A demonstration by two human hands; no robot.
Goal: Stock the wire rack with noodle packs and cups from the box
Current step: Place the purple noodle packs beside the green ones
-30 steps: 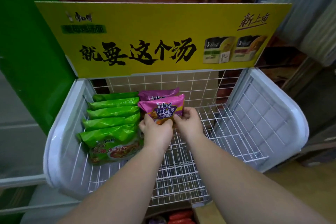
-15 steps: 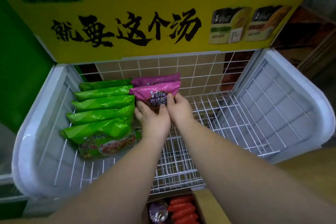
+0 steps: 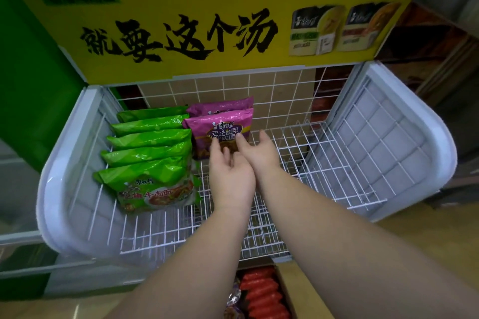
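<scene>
A white wire rack [image 3: 298, 153] holds a row of several green noodle packs [image 3: 150, 153] leaning on its left side. Beside them stand two purple noodle packs [image 3: 220, 124], one behind the other, near the back grid. My left hand [image 3: 230, 176] and my right hand [image 3: 259, 153] hover just in front of the front purple pack, fingers straight and loose, holding nothing. Fingertips of both hands lie at the pack's lower face; contact is unclear. Below the rack's front edge, the cardboard box [image 3: 300, 292] shows red packs [image 3: 261, 295] inside.
A yellow sign board [image 3: 207, 13] with black characters rises behind the rack. White plastic side panels [image 3: 404, 153] close the rack left and right. A green wall panel [image 3: 23, 72] stands at the left. The right half of the wire floor holds nothing.
Both hands have let go of the purple pack after setting it upright behind the other one's front, and have drawn back a little. The camera has moved closer and tilted down.
</scene>
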